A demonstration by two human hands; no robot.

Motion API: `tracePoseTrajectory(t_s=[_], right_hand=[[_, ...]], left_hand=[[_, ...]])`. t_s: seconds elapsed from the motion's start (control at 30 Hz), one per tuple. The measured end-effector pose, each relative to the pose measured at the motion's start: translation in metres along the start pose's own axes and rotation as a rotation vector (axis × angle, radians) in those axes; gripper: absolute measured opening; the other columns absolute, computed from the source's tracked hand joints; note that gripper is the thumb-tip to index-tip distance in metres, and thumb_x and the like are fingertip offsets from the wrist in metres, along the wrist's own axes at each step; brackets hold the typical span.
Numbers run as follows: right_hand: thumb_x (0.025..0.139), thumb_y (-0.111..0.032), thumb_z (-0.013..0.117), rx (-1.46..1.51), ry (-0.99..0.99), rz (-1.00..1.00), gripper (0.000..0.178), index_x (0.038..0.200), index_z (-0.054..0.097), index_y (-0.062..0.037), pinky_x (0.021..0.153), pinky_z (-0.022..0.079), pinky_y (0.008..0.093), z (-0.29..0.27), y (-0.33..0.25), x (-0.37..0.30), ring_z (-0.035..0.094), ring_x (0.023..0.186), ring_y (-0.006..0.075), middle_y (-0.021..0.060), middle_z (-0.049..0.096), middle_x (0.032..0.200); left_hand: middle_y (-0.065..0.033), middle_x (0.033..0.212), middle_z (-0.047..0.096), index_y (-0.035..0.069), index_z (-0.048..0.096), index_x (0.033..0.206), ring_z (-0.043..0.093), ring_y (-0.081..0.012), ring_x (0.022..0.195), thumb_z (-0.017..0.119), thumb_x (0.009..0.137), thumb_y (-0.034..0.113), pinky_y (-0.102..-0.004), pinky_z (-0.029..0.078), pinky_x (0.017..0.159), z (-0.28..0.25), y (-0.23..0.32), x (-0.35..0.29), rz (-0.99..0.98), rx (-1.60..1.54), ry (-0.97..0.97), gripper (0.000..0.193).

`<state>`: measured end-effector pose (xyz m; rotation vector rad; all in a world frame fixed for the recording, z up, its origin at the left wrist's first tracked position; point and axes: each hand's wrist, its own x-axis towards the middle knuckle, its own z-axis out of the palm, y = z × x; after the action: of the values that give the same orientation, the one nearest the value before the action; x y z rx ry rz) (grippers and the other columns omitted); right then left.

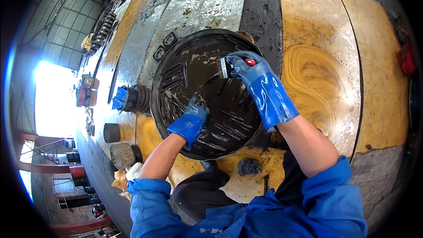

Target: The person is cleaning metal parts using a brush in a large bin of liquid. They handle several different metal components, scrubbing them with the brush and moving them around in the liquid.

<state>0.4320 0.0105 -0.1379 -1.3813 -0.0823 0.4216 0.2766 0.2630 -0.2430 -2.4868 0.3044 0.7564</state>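
Far left on the floor: short tube (112, 133), grey can (122, 156) just below it, and a ribbed cylinder (140, 98) on its side with a blue wrap (120, 98) over its outer end. All sit outside the tub, probably to keep the reach into it free.

Two square blocks (164, 46) with round openings lie together by the tub's upper left edge.

Tub (210, 32) is round and shallow, set right in front of the person, presumably so both hands get to all of it. Dark wet stuff covers its bottom; looks oily. Thin rods (174, 78) lie in it in loose groups, one batch upper left, another lower right (229, 128).

Left hand (194, 111), blue glove, is down in the tub among the rods, fingers pointing in. Can't tell if it pinches one; fingertips are too dark.

Brush (224, 68) is over the tub's upper right part, bristle end pointing left, likely to face the rods. Right hand (247, 67), also gloved, has its fingers curled around the handle, red end (250, 61) poking out. Gloves presumably there because of the muck.
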Motion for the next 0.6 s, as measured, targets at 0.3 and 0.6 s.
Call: tracePoseTrajectory(t_s=[0.3,0.6], right_hand=[[0.097,-0.015,0.071,0.078,-0.005,-0.019,0.017,0.109,0.074,-0.0039,0.077,0.056,0.0286,0.002,0.009,0.004,0.068,0.08,0.0116,0.0051,0.075,0.093],[0.096,-0.02,0.071,-0.001,-0.012,-0.009,0.019,0.109,0.075,-0.0065,0.085,0.056,0.0318,0.003,0.008,0.005,0.07,0.086,0.0163,0.0081,0.076,0.096]], left_hand=[[-0.0144,0.129,0.072,0.017,0.078,0.117,0.059,-0.0296,0.131,0.057,0.097,0.023,-0.0466,0.039,0.113,0.009,0.015,0.033,0.016,0.217,-0.31,0.03],[-0.0118,0.124,0.073,0.015,0.074,0.124,0.07,-0.0308,0.115,0.056,0.096,0.023,-0.0451,0.052,0.102,-0.019,0.002,0.001,0.011,-0.112,-0.139,0.035]])
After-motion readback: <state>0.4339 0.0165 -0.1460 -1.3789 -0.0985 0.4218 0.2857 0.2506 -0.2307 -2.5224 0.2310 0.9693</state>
